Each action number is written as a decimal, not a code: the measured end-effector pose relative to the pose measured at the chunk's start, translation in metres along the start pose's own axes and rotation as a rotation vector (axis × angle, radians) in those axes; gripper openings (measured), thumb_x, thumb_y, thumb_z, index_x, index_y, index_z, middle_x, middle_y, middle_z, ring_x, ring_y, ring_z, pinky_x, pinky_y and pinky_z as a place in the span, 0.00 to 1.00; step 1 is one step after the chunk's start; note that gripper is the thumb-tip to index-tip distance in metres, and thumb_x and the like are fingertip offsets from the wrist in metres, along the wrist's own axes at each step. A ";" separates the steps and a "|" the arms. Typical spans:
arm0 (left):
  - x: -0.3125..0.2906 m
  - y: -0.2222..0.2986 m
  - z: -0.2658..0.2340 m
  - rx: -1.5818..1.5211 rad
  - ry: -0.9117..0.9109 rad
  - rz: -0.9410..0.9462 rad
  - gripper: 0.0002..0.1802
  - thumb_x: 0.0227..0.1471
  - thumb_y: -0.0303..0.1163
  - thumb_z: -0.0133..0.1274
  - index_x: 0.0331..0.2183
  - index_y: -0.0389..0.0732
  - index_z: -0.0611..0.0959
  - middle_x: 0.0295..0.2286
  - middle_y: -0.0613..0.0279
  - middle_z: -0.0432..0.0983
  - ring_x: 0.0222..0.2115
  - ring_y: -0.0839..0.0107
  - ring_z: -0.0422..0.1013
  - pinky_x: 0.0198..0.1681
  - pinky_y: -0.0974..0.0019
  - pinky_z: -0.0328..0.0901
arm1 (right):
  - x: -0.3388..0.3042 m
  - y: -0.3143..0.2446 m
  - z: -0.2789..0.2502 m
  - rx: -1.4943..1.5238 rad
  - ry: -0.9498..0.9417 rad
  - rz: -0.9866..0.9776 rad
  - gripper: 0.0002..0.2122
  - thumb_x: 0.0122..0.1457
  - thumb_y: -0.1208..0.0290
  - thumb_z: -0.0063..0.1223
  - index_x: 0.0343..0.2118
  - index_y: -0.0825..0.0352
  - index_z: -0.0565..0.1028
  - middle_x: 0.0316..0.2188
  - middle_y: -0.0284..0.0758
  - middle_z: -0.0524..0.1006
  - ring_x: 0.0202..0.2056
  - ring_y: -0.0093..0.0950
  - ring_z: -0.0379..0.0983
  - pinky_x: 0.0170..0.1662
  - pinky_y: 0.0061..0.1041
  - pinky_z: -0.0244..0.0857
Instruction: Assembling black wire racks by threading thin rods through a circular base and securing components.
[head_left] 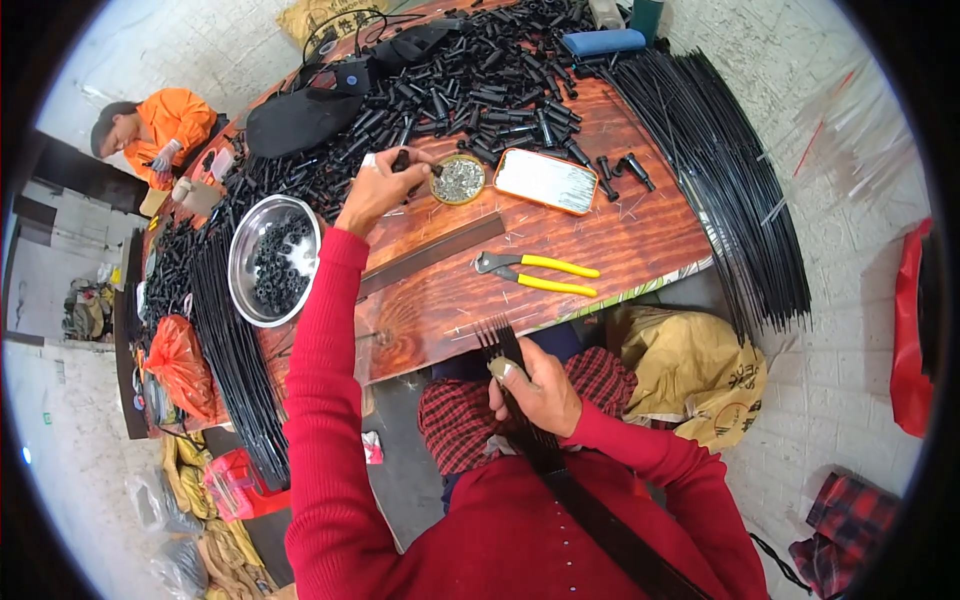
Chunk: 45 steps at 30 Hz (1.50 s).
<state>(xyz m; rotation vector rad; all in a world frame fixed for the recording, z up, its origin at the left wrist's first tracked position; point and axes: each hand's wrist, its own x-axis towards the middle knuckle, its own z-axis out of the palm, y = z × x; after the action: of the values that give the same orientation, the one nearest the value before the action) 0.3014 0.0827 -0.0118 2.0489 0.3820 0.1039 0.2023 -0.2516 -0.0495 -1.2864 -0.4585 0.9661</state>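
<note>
Left hand (pixel 378 190) fingers (pixel 412 160) are being pinched together on a small black tube (pixel 401 159), held just beside the round tin of small metal pieces (pixel 459 180) lying at its 3 o'clock. Right hand (pixel 540 390) fingers are being clamped around a bundle of thin black rods (pixel 497 340), tips fanning toward 12 o'clock over the near desk (pixel 640 240) edge. A steel bowl of black rings (pixel 272 258) is sitting at 8 o'clock from the left hand. Yellow-handled pliers (pixel 540 272) are lying at 12 o'clock from the right hand. A pile of black tubes (pixel 490 80) is spread at the desk's far side.
</note>
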 end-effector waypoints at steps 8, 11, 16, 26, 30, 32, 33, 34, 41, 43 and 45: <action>-0.159 -0.005 0.044 -1.021 -0.188 -0.163 0.16 0.58 0.27 0.58 0.47 0.32 0.79 0.33 0.65 0.74 0.28 0.79 0.66 0.29 0.72 0.64 | -0.029 -0.009 0.014 0.098 -0.038 -0.081 0.15 0.70 0.58 0.46 0.43 0.69 0.66 0.24 0.34 0.75 0.22 0.20 0.72 0.27 0.20 0.68; -0.201 -0.017 0.069 -1.154 -0.149 -0.221 0.15 0.59 0.29 0.57 0.46 0.33 0.79 0.37 0.58 0.78 0.32 0.75 0.70 0.32 0.71 0.67 | -0.036 -0.006 0.018 0.138 -0.057 -0.091 0.18 0.69 0.54 0.47 0.43 0.68 0.65 0.24 0.34 0.75 0.23 0.21 0.72 0.27 0.20 0.68; -0.244 0.004 0.084 -1.111 -0.020 -0.166 0.16 0.63 0.37 0.55 0.45 0.35 0.76 0.39 0.51 0.81 0.34 0.67 0.81 0.28 0.74 0.73 | -0.044 0.002 0.024 0.146 -0.039 -0.104 0.19 0.69 0.54 0.47 0.44 0.70 0.66 0.23 0.35 0.74 0.22 0.22 0.72 0.28 0.21 0.68; -0.263 0.008 0.082 -1.075 -0.056 -0.054 0.18 0.61 0.32 0.56 0.49 0.33 0.78 0.39 0.57 0.80 0.34 0.73 0.78 0.36 0.73 0.74 | -0.053 0.003 0.038 0.142 -0.083 -0.155 0.18 0.70 0.55 0.46 0.44 0.70 0.66 0.23 0.36 0.73 0.22 0.23 0.71 0.29 0.21 0.67; -0.264 0.010 0.080 -1.086 -0.027 -0.066 0.20 0.60 0.32 0.57 0.51 0.32 0.78 0.38 0.59 0.80 0.34 0.74 0.78 0.36 0.74 0.74 | -0.051 -0.001 0.039 0.122 -0.087 -0.141 0.18 0.70 0.56 0.46 0.44 0.70 0.66 0.23 0.35 0.73 0.22 0.23 0.71 0.29 0.21 0.67; -0.262 0.014 0.080 -1.104 0.022 -0.098 0.23 0.60 0.31 0.57 0.53 0.28 0.75 0.35 0.56 0.78 0.30 0.74 0.75 0.33 0.75 0.74 | -0.050 0.001 0.039 0.147 -0.080 -0.135 0.17 0.70 0.57 0.46 0.44 0.70 0.66 0.23 0.35 0.73 0.22 0.22 0.71 0.28 0.21 0.67; -0.261 0.013 0.080 -1.105 0.022 -0.101 0.23 0.60 0.31 0.57 0.53 0.28 0.75 0.35 0.56 0.78 0.30 0.74 0.75 0.33 0.75 0.74 | -0.049 0.000 0.040 0.148 -0.079 -0.133 0.17 0.70 0.57 0.46 0.44 0.70 0.66 0.23 0.35 0.73 0.22 0.22 0.71 0.28 0.21 0.67; -0.261 0.011 0.078 -1.096 0.005 -0.106 0.24 0.60 0.31 0.58 0.53 0.28 0.75 0.35 0.56 0.78 0.31 0.74 0.75 0.33 0.75 0.74 | -0.048 -0.002 0.040 0.138 -0.079 -0.119 0.17 0.70 0.57 0.46 0.44 0.70 0.66 0.23 0.35 0.73 0.22 0.22 0.71 0.28 0.20 0.67; -0.258 0.009 0.075 -1.048 -0.005 -0.081 0.23 0.59 0.31 0.58 0.53 0.31 0.77 0.41 0.54 0.81 0.35 0.71 0.79 0.37 0.73 0.74 | -0.045 -0.001 0.042 0.159 -0.095 -0.086 0.17 0.70 0.56 0.46 0.45 0.69 0.67 0.23 0.34 0.74 0.22 0.21 0.71 0.28 0.19 0.67; -0.258 0.012 0.074 -1.032 0.015 -0.094 0.23 0.58 0.31 0.59 0.52 0.31 0.77 0.41 0.53 0.81 0.35 0.71 0.79 0.37 0.73 0.75 | -0.045 0.000 0.043 0.156 -0.096 -0.080 0.17 0.70 0.56 0.46 0.45 0.69 0.67 0.23 0.34 0.74 0.22 0.21 0.71 0.28 0.19 0.68; -0.257 0.012 0.075 -1.015 0.031 -0.105 0.23 0.58 0.31 0.59 0.52 0.31 0.77 0.41 0.53 0.81 0.35 0.70 0.79 0.37 0.73 0.75 | -0.045 0.001 0.042 0.153 -0.095 -0.077 0.17 0.70 0.56 0.46 0.45 0.69 0.67 0.23 0.34 0.74 0.22 0.20 0.71 0.28 0.19 0.68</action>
<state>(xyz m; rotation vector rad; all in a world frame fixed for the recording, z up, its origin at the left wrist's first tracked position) 0.0779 -0.0657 -0.0158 1.0259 0.3524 0.2142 0.1454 -0.2630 -0.0296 -1.0819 -0.4941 0.9810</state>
